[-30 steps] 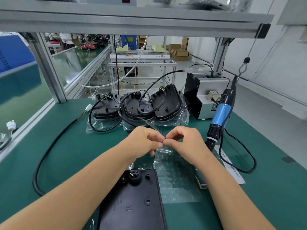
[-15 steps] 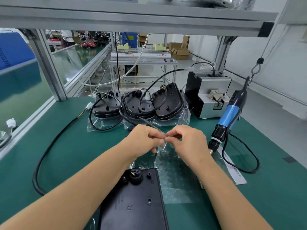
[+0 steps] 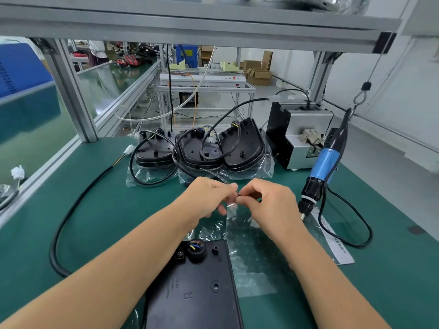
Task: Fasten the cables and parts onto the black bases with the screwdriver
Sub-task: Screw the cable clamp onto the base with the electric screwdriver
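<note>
both hands pinch a small part above the base

the green table (image 3: 99, 210) carries everything. a long black cable (image 3: 71, 217) curves over its left part, from the near edge up toward the far bases. the near base (image 3: 194, 288) lies flat at the bottom edge, its long axis running from the person away, the end with the round socket pointing to the far side; an "r" is marked on it. three more bases (image 3: 202, 148) lean in a row at the far side, on plastic bags, with cables looped on them. the blue screwdriver (image 3: 320, 169) hangs at the right, tip pointing down and a little left, just above the table. the left hand (image 3: 209, 195) and right hand (image 3: 270, 200) meet over a clear bag (image 3: 251, 252), fingertips together, both pinching a small dark part (image 3: 237, 192); its shape is too small to tell.
</note>
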{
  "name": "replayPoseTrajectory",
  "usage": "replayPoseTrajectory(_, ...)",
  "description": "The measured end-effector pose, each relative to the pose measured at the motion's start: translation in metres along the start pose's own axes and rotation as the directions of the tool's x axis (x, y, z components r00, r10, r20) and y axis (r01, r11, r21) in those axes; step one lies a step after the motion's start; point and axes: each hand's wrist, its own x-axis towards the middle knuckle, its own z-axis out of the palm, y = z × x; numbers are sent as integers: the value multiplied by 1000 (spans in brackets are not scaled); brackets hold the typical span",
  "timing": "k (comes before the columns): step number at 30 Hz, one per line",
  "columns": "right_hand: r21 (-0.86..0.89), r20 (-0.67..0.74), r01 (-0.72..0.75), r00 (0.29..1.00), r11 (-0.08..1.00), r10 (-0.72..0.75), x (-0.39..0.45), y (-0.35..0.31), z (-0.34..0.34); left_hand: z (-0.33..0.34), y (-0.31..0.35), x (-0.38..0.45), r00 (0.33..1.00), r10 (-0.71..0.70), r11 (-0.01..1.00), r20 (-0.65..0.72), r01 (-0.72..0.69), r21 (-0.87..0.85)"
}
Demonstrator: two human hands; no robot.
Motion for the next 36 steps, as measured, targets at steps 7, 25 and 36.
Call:
replayPoseTrajectory(7, 28, 91, 32, 995, 999, -35, 2, 1, -7, -3, -4, 0, 998, 48, 998, 32, -48, 27)
replayPoseTrajectory(25, 379, 415, -351, 892, 856, 183, -14, -23, -30, -16, -8, 4, 996, -84, 929, 29, 68, 364)
replayPoseTrajectory(36, 269, 642, -513, 726, 815, 245, -85, -74, -37, -50, -33, -43, 971, 214, 874, -109, -141, 466)
